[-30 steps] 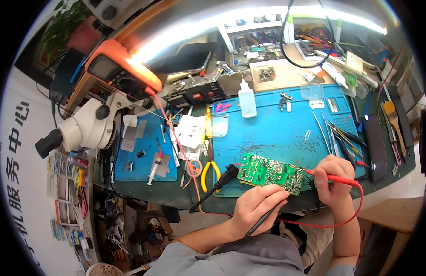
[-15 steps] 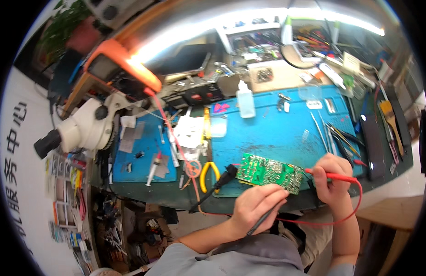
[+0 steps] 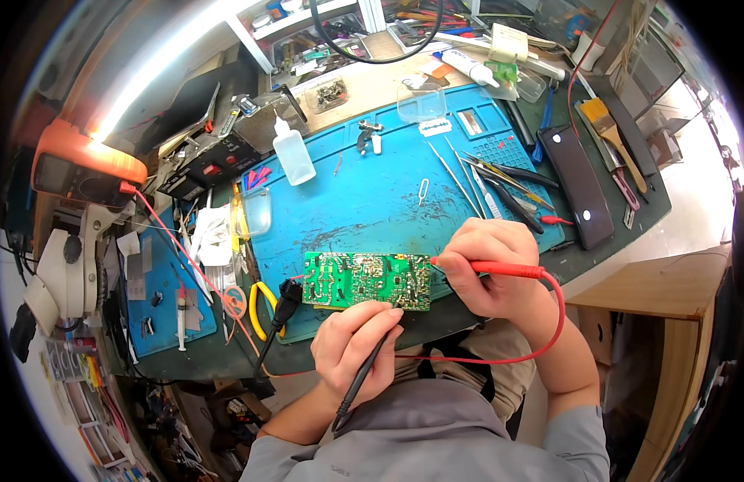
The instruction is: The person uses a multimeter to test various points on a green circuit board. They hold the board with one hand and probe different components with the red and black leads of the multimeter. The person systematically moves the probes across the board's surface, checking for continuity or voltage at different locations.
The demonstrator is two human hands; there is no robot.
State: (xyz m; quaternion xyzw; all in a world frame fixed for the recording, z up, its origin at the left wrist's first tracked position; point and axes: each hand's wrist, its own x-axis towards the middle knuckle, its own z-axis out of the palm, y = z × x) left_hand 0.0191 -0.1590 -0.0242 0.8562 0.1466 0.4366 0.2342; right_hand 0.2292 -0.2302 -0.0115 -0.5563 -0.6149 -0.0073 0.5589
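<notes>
A green circuit board (image 3: 368, 277) lies near the front edge of the blue work mat (image 3: 356, 209), its soldered side up. My left hand (image 3: 356, 345) is closed round a black test probe (image 3: 361, 381), whose tip reaches the board's lower right part. My right hand (image 3: 488, 265) pinches a red test probe (image 3: 507, 269), pointed at the board's upper right corner. Whether either tip touches a solder joint is too small to tell. A black plug with a cable (image 3: 288, 301) sits at the board's left end.
An orange multimeter (image 3: 87, 169) stands at the left, a red lead running from it. Yellow-handled pliers (image 3: 263, 309) lie left of the board. A clear bottle (image 3: 293, 153) stands behind. Tweezers (image 3: 459, 178), black-handled pliers (image 3: 513, 201) and a dark phone (image 3: 577, 185) lie right.
The view has swung to the right, so the bench appears shifted left and turned. Both hands still hold their probes at the board, in nearly the same places on it.
</notes>
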